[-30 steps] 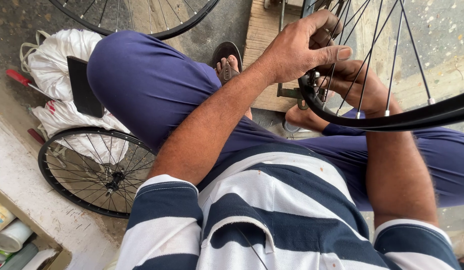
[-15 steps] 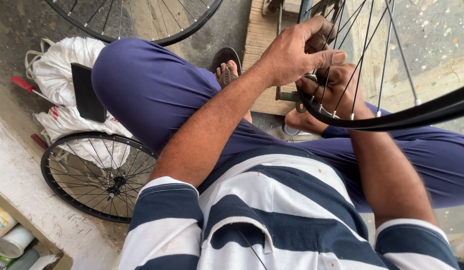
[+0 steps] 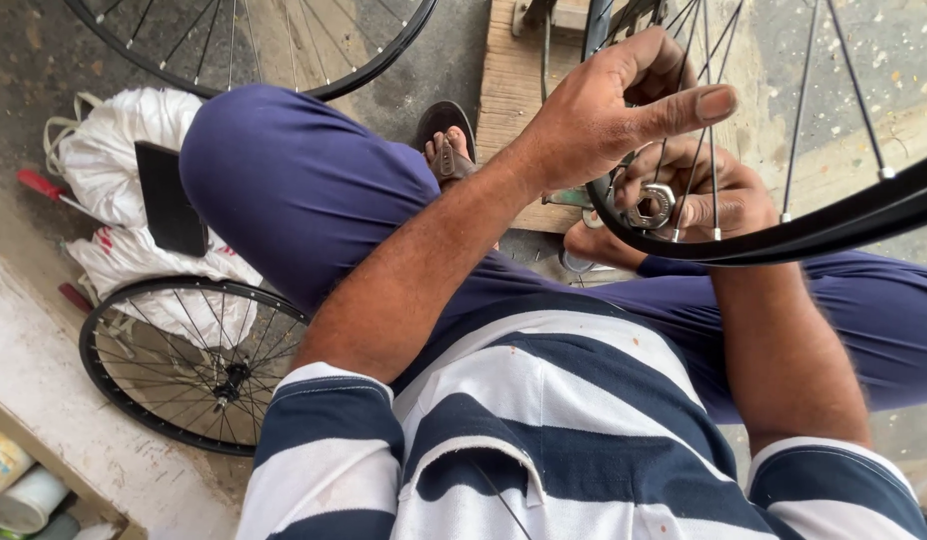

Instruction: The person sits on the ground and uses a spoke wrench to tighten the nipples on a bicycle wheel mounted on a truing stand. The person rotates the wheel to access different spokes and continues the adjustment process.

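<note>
The black wheel rim [image 3: 784, 235] stood in front of the seated person's knees. The left hand [image 3: 614, 115] reached over it, fingers curled among the spokes [image 3: 699, 160], thumb stretched out; what it gripped, I could not tell. The right hand [image 3: 699, 190] sat just inside the rim, closed around a small round metal spoke wrench [image 3: 652, 205]. Well left of the rim, a smaller wheel [image 3: 189, 360] lay flat on the floor beside white bags [image 3: 114, 170].

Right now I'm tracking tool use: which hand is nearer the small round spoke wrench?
Right. The right hand holds the spoke wrench at the rim; the left hand is above it, among the spokes.
</note>
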